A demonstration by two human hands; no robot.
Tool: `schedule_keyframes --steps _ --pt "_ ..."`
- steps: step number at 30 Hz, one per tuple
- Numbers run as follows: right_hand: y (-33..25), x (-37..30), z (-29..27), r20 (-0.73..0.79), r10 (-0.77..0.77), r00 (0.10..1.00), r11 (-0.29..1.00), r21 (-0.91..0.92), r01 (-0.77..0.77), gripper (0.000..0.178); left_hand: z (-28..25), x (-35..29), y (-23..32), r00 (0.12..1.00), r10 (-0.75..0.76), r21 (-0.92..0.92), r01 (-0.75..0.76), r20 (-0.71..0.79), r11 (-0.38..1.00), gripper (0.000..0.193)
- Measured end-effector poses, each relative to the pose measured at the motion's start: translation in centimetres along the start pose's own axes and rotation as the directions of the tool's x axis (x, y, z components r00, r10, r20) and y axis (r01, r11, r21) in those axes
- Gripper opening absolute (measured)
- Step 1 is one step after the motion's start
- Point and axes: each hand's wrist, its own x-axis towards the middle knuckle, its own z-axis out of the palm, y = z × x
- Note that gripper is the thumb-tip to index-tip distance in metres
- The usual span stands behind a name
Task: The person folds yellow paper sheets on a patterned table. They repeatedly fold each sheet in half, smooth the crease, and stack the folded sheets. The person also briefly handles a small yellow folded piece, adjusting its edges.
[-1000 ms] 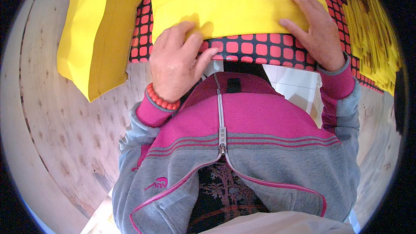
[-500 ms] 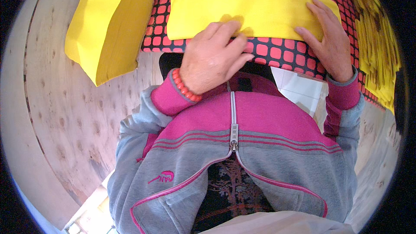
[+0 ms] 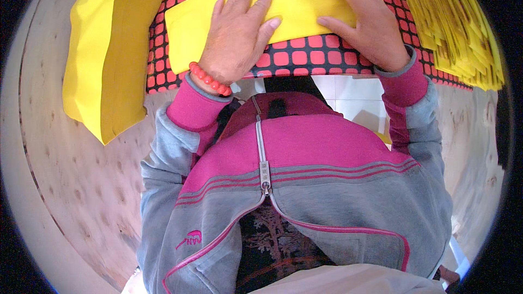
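Observation:
A long yellow strip of cloth (image 3: 297, 2) lies flat before me on a padded surface covered in red and black checked fabric (image 3: 305, 57). My left hand (image 3: 233, 32), with a red bead bracelet (image 3: 210, 79) at its wrist, rests palm down on the left half of the strip, fingers spread. Toward the strip's right end, my right hand (image 3: 368, 24) also lies on the cloth, its thumb and fingers apart. Neither hand grips anything. Parts of the strip are hidden under both hands.
A larger folded piece of yellow cloth (image 3: 90, 54) hangs over the left edge of the checked surface. On the right, a thick stack of yellow cloth pieces (image 3: 455, 27) droops over the edge. Pale wooden board (image 3: 60, 158) spreads out on the left.
My left hand has moved from the strip's near edge up onto the cloth and flattened, its fingers now spread. The view has shifted, and my right hand stays near the strip's right end.

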Motion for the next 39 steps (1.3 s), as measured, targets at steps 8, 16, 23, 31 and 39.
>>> schedule_keyframes --steps 8,16,23,31,39 --pt "-1.1 -1.2 -0.1 -0.038 0.141 0.989 0.99 0.025 -0.14 0.057 -0.2 -0.5 -1.5 0.994 -0.108 0.05 0.107 0.017 0.993 0.064" --pt "-1.6 -2.6 -0.3 -0.151 0.017 0.988 0.99 -0.139 -0.038 0.05 0.3 -0.4 -0.9 0.994 -0.109 0.199 0.106 0.008 0.974 0.07" --pt "-9.1 5.4 3.8 -0.277 -0.214 0.937 0.973 0.021 0.229 0.025 -0.2 -0.2 -1.3 0.988 -0.103 0.156 0.085 0.115 0.984 0.066" --pt "-3.2 4.8 6.1 0.048 -0.187 0.981 0.93 -0.313 0.193 0.031 -0.8 -1.5 -3.0 0.989 -0.146 0.278 0.131 0.036 0.952 0.075" --pt "6.6 -0.4 2.9 -0.071 0.112 0.991 0.919 -0.372 -0.13 0.041 -3.6 -6.0 -8.1 0.937 -0.344 0.342 0.308 0.051 0.888 0.075"
